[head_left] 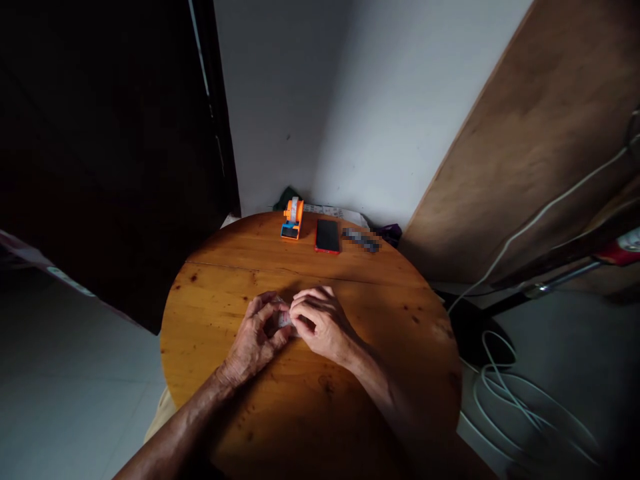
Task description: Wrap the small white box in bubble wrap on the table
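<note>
Both hands meet over the middle of a round wooden table point(220, 320). Between them is a small, pale, see-through packet-like thing point(285, 319) with faint reddish marks; its exact kind is not clear. My left hand point(257, 333) curls round its left side, thumb in front and fingers behind. My right hand point(320, 323) is bent with the fingertips pinched together at its right edge. The fingers cover most of the thing, and a pale edge shows below it near the tabletop.
At the table's far side stand an orange tape dispenser point(293, 219), a phone in a red case point(327, 237) and a blurred-out dark item point(362, 239). Printed paper point(335, 213) lies behind them by the wall. White cables point(520, 393) coil on the floor at right.
</note>
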The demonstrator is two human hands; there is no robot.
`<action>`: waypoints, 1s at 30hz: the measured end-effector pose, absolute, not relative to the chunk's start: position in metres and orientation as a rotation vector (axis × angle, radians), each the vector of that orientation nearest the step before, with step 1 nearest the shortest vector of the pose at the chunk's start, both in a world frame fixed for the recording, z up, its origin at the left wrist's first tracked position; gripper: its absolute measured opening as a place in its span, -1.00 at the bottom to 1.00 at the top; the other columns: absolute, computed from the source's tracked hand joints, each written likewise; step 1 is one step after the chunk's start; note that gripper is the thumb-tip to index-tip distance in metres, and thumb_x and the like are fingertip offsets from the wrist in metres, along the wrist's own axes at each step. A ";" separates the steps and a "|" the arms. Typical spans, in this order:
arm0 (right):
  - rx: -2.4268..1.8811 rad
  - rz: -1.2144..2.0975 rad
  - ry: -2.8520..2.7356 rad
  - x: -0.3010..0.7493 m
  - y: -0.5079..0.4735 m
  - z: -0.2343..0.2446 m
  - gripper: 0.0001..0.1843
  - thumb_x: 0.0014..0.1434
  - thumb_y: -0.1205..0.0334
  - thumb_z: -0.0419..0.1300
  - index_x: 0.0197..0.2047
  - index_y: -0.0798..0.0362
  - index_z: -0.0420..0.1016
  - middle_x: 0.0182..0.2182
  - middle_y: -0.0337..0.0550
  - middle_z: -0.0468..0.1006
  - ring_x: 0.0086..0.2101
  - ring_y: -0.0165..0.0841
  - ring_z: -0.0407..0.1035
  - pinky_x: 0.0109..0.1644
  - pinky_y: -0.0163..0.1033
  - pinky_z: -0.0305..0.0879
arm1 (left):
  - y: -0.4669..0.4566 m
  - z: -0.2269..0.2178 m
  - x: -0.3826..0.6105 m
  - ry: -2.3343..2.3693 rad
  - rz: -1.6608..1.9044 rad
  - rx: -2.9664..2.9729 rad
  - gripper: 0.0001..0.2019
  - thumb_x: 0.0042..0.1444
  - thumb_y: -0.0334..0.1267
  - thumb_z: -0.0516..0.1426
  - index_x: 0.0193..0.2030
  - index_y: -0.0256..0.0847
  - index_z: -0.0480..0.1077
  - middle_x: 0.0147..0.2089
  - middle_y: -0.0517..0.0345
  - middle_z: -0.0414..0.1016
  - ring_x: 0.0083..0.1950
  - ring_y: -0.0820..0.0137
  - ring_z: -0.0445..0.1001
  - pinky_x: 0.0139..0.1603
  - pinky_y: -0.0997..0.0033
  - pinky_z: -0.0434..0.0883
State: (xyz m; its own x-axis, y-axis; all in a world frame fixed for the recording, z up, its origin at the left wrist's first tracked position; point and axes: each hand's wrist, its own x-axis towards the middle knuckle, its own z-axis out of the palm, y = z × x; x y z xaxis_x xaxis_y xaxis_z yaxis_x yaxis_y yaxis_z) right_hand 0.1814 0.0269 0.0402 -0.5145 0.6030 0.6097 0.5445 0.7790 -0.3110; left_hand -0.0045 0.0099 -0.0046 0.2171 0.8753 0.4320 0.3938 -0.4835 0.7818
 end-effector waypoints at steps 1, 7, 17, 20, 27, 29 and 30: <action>-0.847 0.095 -2.232 0.181 0.027 0.040 -0.80 0.08 0.52 0.16 -0.42 0.01 0.39 -0.33 -0.21 0.58 -0.16 -0.28 0.43 -0.04 -0.11 0.20 | 0.010 -0.004 -0.004 1.167 1.219 1.979 -0.74 0.16 -0.21 0.22 0.00 -0.13 0.46 0.15 -0.09 0.33 0.25 0.13 0.32 0.22 -0.01 0.37; -0.829 0.087 -2.162 0.181 0.027 0.037 -0.84 0.15 0.47 0.16 -0.34 0.00 0.43 -0.32 -0.19 0.57 -0.22 -0.31 0.42 -0.05 -0.12 0.23 | 0.010 -0.005 -0.004 1.179 1.248 1.972 -0.74 0.17 -0.21 0.21 0.00 -0.12 0.46 0.17 -0.10 0.32 0.25 0.11 0.33 0.21 -0.01 0.39; -0.890 0.253 -2.105 0.195 0.031 0.051 -0.83 0.15 0.45 0.16 -0.31 -0.03 0.46 -0.36 -0.23 0.59 -0.28 -0.32 0.43 -0.07 -0.13 0.26 | 0.009 -0.002 -0.005 1.194 1.197 1.942 -0.72 0.15 -0.13 0.24 -0.02 -0.13 0.48 0.17 -0.11 0.32 0.25 0.09 0.34 0.22 0.00 0.39; -0.893 0.269 -2.199 0.195 0.032 0.047 -0.82 0.11 0.44 0.23 -0.26 -0.04 0.51 -0.31 -0.24 0.60 -0.26 -0.31 0.43 -0.07 -0.13 0.24 | 0.010 -0.002 -0.005 1.173 1.193 1.957 -0.73 0.17 -0.15 0.23 0.00 -0.13 0.48 0.17 -0.11 0.32 0.28 0.08 0.30 0.24 -0.04 0.37; -0.873 0.182 -2.225 0.186 0.031 0.032 -0.83 0.12 0.46 0.23 -0.29 -0.02 0.53 -0.26 -0.23 0.60 -0.25 -0.32 0.39 -0.07 -0.15 0.22 | 0.009 -0.003 -0.004 1.178 1.219 1.965 -0.75 0.17 -0.20 0.22 0.00 -0.10 0.47 0.15 -0.08 0.34 0.29 0.10 0.29 0.23 -0.02 0.38; -0.864 0.167 -2.203 0.183 0.030 0.031 -0.83 0.17 0.46 0.19 -0.33 -0.02 0.50 -0.28 -0.23 0.60 -0.26 -0.33 0.38 -0.08 -0.16 0.23 | 0.009 -0.003 -0.004 1.188 1.208 1.980 -0.75 0.18 -0.22 0.21 0.00 -0.11 0.46 0.15 -0.08 0.34 0.29 0.11 0.29 0.24 -0.02 0.37; -0.865 0.171 -2.188 0.182 0.030 0.031 -0.82 0.20 0.45 0.16 -0.34 -0.02 0.49 -0.28 -0.22 0.59 -0.25 -0.33 0.39 -0.08 -0.16 0.24 | 0.009 -0.003 -0.004 1.191 1.203 1.986 -0.75 0.18 -0.22 0.20 0.01 -0.11 0.46 0.15 -0.08 0.33 0.29 0.12 0.29 0.24 -0.02 0.37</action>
State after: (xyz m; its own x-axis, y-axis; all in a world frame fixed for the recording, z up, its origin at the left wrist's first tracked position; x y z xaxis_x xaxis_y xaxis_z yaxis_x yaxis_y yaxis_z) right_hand 0.1816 0.0296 0.0311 -0.4794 0.6321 0.6088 0.5298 0.7615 -0.3734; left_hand -0.0042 0.0089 -0.0029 0.2164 0.8806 0.4216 0.4129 -0.4739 0.7778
